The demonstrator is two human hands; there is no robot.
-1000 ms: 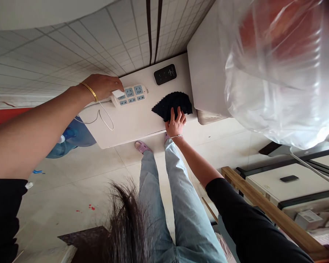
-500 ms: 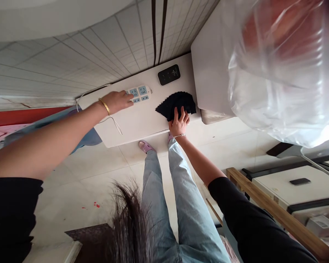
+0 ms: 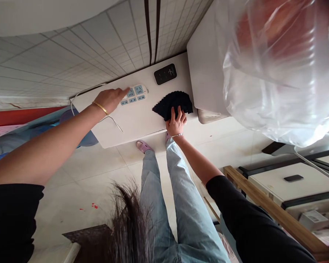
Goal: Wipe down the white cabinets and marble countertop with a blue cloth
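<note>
Reaching in from the left, my left hand [image 3: 112,99] covers the left end of a white power strip [image 3: 144,92] with pale blue sockets. Its fingers are closed together at that end, and the undersides are hidden. A thin white cable [image 3: 115,122] runs out from beneath the wrist. My right hand [image 3: 176,124] presses a black cloth [image 3: 174,100] with a jagged edge onto the white tabletop [image 3: 137,120], fingers bent over it near the front edge. Behind the cloth lies a flat black device with a white rim [image 3: 165,74].
A tiled wall [image 3: 109,47] backs the white surface, and a white cabinet [image 3: 203,65] stands to its right. A clear plastic bag [image 3: 276,91] hangs large at upper right. Below it are a wooden rail [image 3: 257,193] and a white-topped unit [image 3: 293,180]. Pink shoes [image 3: 144,146] stand on the tiled floor.
My left hand has shifted back toward the wall and left along the power strip, uncovering more sockets. The right hand stays on the cloth. The view has moved slightly.
</note>
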